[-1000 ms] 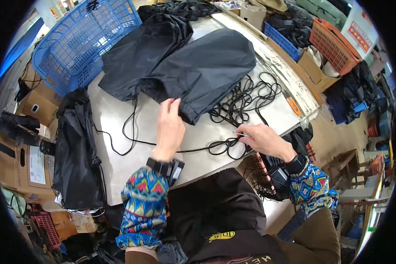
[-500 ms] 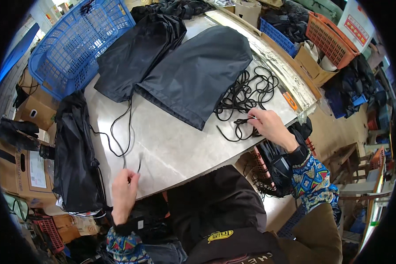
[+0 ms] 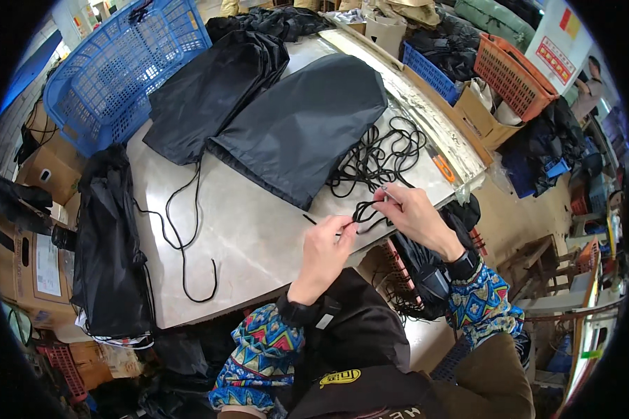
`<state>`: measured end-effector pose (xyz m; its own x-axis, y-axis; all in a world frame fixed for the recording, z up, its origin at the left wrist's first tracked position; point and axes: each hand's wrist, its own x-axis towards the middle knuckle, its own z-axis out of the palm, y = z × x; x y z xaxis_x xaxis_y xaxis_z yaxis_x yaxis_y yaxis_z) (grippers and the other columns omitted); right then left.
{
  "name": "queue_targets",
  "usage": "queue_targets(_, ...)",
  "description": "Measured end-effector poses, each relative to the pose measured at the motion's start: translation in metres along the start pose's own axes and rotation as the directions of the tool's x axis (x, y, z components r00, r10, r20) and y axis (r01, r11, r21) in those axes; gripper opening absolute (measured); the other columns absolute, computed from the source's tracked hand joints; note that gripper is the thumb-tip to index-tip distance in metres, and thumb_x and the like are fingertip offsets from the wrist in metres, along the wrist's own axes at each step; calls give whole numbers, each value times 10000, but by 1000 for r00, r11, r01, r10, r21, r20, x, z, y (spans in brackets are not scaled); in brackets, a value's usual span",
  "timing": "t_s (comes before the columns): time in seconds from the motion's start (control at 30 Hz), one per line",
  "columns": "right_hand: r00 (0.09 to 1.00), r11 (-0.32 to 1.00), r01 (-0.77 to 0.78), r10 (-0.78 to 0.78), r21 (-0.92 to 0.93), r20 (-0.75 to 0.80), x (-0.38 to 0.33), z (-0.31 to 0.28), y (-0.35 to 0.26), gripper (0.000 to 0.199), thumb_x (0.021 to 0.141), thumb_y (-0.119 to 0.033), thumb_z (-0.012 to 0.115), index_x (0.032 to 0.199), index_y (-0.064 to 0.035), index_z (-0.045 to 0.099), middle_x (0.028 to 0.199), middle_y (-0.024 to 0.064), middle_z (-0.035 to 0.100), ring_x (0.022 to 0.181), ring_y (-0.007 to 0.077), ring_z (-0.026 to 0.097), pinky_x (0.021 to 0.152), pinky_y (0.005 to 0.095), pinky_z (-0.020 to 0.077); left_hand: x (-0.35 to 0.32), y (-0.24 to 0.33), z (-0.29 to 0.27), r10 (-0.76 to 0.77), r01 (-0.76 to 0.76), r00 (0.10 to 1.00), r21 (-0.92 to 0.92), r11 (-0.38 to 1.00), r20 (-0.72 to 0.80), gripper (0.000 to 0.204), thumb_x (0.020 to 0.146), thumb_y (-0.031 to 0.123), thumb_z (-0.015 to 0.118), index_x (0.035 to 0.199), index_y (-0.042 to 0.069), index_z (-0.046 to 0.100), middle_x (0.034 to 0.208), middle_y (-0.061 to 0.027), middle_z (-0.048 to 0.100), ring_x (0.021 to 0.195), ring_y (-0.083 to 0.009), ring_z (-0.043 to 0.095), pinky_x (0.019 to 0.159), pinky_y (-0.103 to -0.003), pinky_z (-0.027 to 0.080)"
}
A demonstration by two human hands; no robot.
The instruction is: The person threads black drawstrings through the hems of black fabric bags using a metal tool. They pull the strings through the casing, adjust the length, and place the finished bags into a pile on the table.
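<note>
My left hand (image 3: 323,250) is closed, thumb and forefinger pinching a black cord (image 3: 363,209) at the near edge of the table. Right beside it, my right hand (image 3: 416,216) is closed on looped parts of that cord. A thin silvery tool (image 3: 382,188) pokes out between its fingers, too small to make out. Beyond the hands lies a tangled heap of black cord (image 3: 370,164). A flat black fabric bag (image 3: 304,119) rests to its left, partly over another black bag (image 3: 213,94), from which a loose cord (image 3: 183,246) trails across the tabletop.
A blue plastic basket (image 3: 122,77) stands at the far left, above a dark bundled bag (image 3: 110,244) at the table's left edge. An orange-handled cutter (image 3: 443,168) lies at the right. An orange crate (image 3: 514,77) and a cardboard box (image 3: 483,120) stand beyond the table edge.
My left hand has let go of the trailing cord at the left and moved right to the cord by my right hand. The released end now lies on the table.
</note>
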<state>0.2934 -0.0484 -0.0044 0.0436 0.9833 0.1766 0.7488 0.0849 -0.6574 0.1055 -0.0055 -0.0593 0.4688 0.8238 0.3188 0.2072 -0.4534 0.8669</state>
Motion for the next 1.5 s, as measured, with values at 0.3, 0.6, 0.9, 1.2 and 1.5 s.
queue_targets(0.3,983,975,-105,73,-194,-167,-1,6,23,146,836,-129,575,953,-43,593,781,187,622,755,396,595,640,463,455,-26,9,-63,-413,492,850,-771,404,326,115,905,95,556,915,-10,601,812,-49,608,570,-99,514,538,-241,404)
queue_targets(0.6,998,996,34,-29,-81,61,-7,4,10,338,826,-121,623,1158,-74,578,599,149,538,531,260,526,554,338,441,-42,28,-78,-346,533,778,-257,806,525,171,912,140,611,985,-14,631,776,17,611,730,-33,542,654,-184,438)
queue_targets(0.9,937,965,57,-140,256,319,-29,17,-15,126,856,-110,600,900,6,622,755,170,604,709,342,584,620,367,460,-62,34,-118,-376,662,747,-567,489,548,231,911,19,512,1125,-22,588,784,-109,644,508,-100,526,442,-193,391)
queue_targets(1.2,908,912,65,-223,406,356,-52,42,-45,163,873,-150,613,924,3,639,772,197,615,727,338,622,621,370,476,-98,40,-128,-316,414,908,-711,569,275,191,827,-54,559,1007,-59,622,882,-191,667,702,-197,644,578,-265,533)
queue_targets(1.5,987,981,-158,157,-115,-18,-57,6,9,207,837,-107,595,1025,-32,555,719,204,614,696,383,611,608,429,485,-78,36,-44,-179,183,977,-28,983,114,229,838,97,666,1052,26,627,896,-89,623,701,-183,590,590,-278,480)
